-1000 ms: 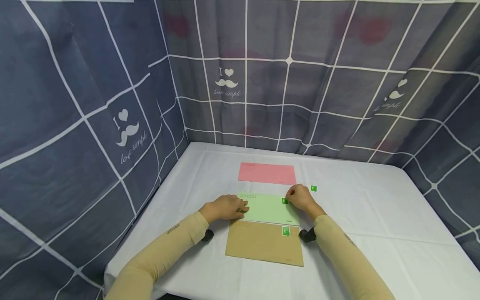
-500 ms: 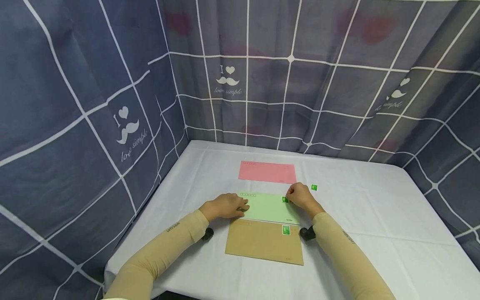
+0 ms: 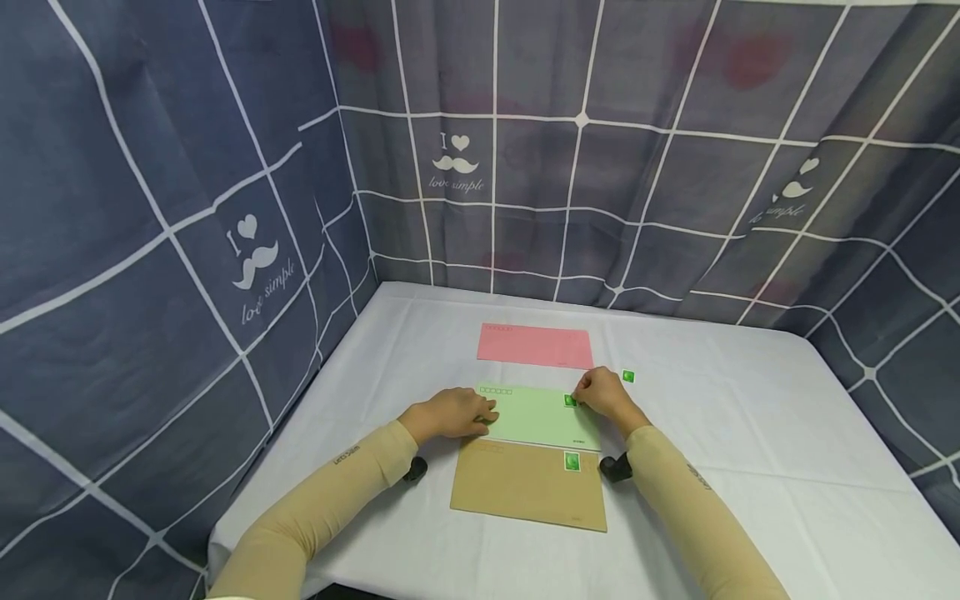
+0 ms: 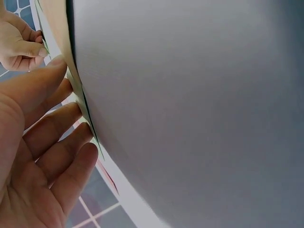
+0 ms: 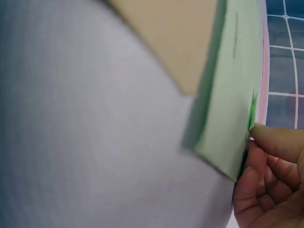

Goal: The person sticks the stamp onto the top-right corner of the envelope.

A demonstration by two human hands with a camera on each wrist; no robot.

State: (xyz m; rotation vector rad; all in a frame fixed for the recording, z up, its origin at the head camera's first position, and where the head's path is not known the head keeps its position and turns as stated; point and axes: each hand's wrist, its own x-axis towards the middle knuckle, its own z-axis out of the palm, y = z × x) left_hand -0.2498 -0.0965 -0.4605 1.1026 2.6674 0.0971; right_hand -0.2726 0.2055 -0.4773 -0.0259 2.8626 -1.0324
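A light green envelope (image 3: 536, 418) lies in the middle of the table. My left hand (image 3: 459, 412) rests on its left end, fingers loosely spread and fingertips on the paper; the left wrist view shows the left hand (image 4: 52, 137) with nothing gripped. At the envelope's upper right corner my right hand (image 3: 602, 393) pinches a small green stamp (image 3: 570, 401) by its right edge. From the right wrist, the stamp (image 5: 252, 110) stands tilted up off the paper, with the thumb of the right hand (image 5: 273, 175) at its edge and the other fingers curled.
Nearer me lies a brown envelope (image 3: 527, 487) bearing a green stamp (image 3: 572, 462) at its upper right. A pink envelope (image 3: 534, 346) lies farther back. Another loose stamp (image 3: 628, 377) sits on the white tablecloth (image 3: 750, 433) right of it. Grid-patterned curtains (image 3: 525, 167) surround the table.
Both hands stay almost where they were, left on the green envelope and right at the stamp. Only a slight shift of the head view shows.
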